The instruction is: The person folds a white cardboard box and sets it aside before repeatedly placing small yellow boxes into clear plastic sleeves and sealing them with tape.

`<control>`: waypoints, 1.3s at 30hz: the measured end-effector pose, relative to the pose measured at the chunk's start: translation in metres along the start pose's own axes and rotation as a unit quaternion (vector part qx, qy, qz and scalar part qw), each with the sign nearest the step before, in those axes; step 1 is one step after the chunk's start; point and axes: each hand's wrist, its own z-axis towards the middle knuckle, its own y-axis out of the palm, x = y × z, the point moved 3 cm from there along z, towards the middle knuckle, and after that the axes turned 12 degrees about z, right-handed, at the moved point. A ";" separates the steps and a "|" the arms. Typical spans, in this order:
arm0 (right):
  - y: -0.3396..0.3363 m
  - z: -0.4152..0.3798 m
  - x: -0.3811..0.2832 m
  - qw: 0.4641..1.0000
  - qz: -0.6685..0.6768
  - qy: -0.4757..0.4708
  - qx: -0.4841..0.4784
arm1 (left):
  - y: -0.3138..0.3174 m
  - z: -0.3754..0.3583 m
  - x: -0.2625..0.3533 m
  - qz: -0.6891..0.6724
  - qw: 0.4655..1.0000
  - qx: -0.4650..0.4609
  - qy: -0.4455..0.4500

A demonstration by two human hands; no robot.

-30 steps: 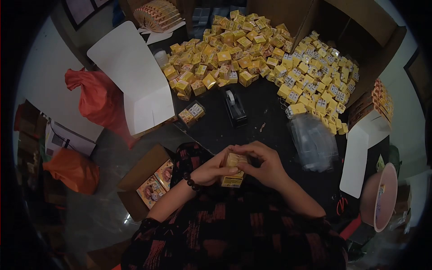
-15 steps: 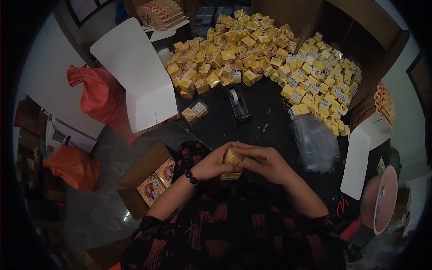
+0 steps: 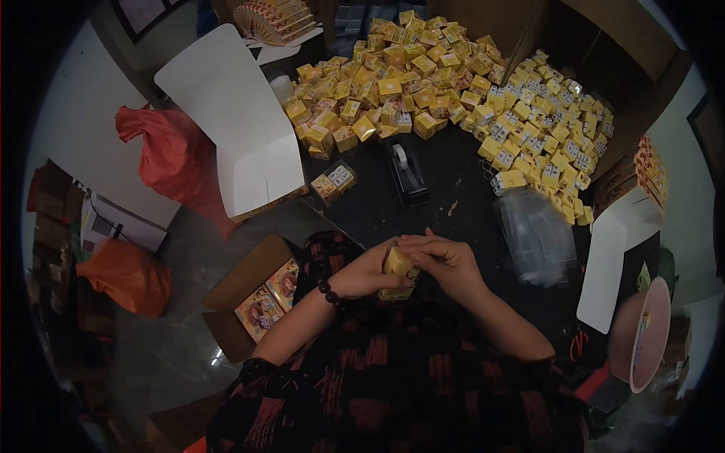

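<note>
Left hand (image 3: 366,273) wrapped round yellow box (image 3: 396,263), right hand (image 3: 447,264) cupped over, hold unclear; tape dispenser (image 3: 408,181) between them and box heap (image 3: 393,87), plastic bags (image 3: 538,241) right of dispenser

Between my left hand (image 3: 362,278) and my right hand (image 3: 447,263) sits a box (image 3: 396,261). Ahead of them stands the tape dispenser (image 3: 408,181), a heap of boxes (image 3: 393,87) behind it. Right of my right hand lie plastic bags (image 3: 536,240), loose blocks (image 3: 540,128) beyond them. Left of my left hand, packs (image 3: 262,311) lie in a carton (image 3: 245,268).
</note>
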 end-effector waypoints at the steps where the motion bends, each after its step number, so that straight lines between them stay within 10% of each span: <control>1: 0.002 -0.001 0.000 1.000 0.012 -0.007 -0.009 | 0.000 0.000 -0.001 0.000 1.000 0.000 0.000; 10: 0.012 -0.007 0.012 0.963 -0.226 -0.137 -0.052 | -0.005 0.007 -0.024 -0.308 0.949 0.004 -0.067; 13: -0.023 0.036 0.033 0.976 0.026 0.045 0.210 | -0.027 0.029 -0.017 -0.171 0.979 0.112 -0.021; 15: -0.057 0.078 0.045 0.937 -0.224 -0.106 0.248 | -0.046 0.047 -0.011 -0.141 0.975 0.170 -0.003; 16: -0.064 0.092 0.043 0.936 -0.223 -0.111 0.249 | -0.054 0.058 -0.019 -0.132 0.979 0.154 -0.028; 18: -0.067 0.110 0.062 0.972 -0.024 0.208 0.102 | -0.060 0.072 -0.035 -0.109 0.982 0.148 -0.032; 21: -0.075 0.106 0.068 0.923 0.248 0.263 0.132 | -0.060 0.077 -0.037 -0.109 0.984 0.136 -0.039; 25: -0.073 0.082 0.069 0.921 0.276 0.209 0.178 | -0.058 0.073 -0.031 -0.110 0.984 0.125 -0.060; 28: -0.073 0.071 0.114 0.969 -0.032 0.120 0.212 | -0.058 0.074 -0.031 -0.112 0.982 0.128 -0.077; 34: -0.038 0.038 0.054 0.937 0.260 0.163 0.167 | -0.046 0.058 -0.026 0.155 0.945 0.279 0.076; 39: -0.023 0.025 0.049 0.949 0.192 0.201 0.147 | -0.026 0.050 -0.016 0.147 0.944 0.274 0.109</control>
